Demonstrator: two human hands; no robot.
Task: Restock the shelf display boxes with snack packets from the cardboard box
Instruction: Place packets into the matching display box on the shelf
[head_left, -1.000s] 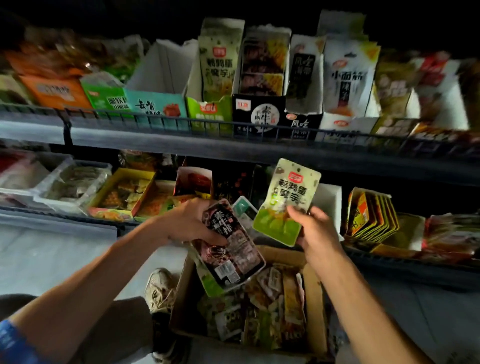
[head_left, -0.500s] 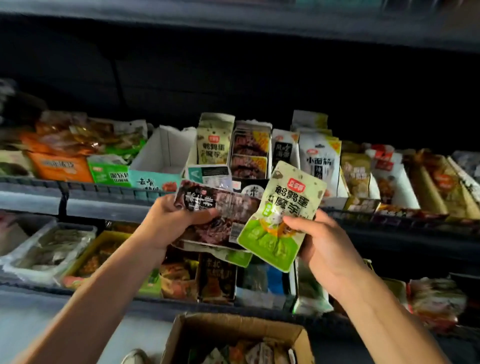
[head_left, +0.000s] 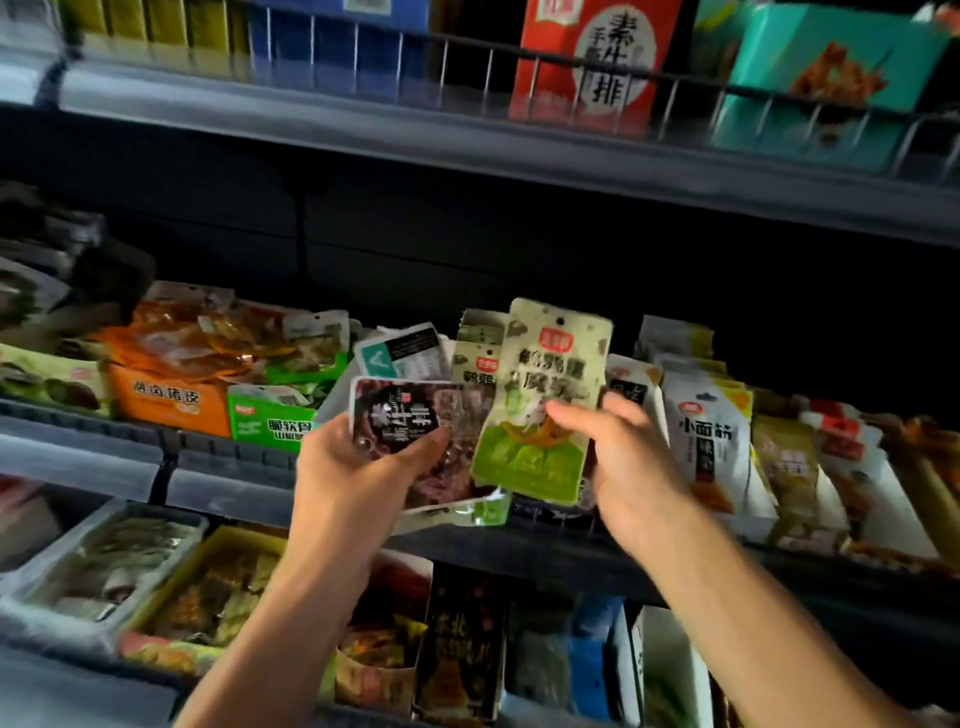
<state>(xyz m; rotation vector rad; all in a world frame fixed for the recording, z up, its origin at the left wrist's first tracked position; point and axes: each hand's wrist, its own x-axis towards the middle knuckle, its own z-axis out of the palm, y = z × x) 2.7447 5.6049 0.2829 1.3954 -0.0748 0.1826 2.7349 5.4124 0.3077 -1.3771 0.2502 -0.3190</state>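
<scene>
My left hand (head_left: 353, 467) grips a stack of snack packets; a dark brown packet (head_left: 410, 421) lies on top and a teal-and-white one (head_left: 402, 351) sticks out behind. My right hand (head_left: 631, 462) pinches a pale packet with a green bottom (head_left: 540, 400), upright, right in front of the middle shelf's display boxes. Just behind it stand matching pale packets (head_left: 475, 358) in their box. The cardboard box is out of view.
The middle shelf (head_left: 88, 457) carries an orange box (head_left: 166, 400), a green box (head_left: 272, 421) and white packets (head_left: 709, 431) at right. The upper shelf (head_left: 467, 140) holds a red box (head_left: 597, 62) and a teal box (head_left: 826, 73). The lower shelf has trays (head_left: 104, 561).
The view has tilted up, so the cardboard box has dropped out of sight. Both hands have risen with their packets to the middle shelf; the pale green packet now stands against the display boxes.
</scene>
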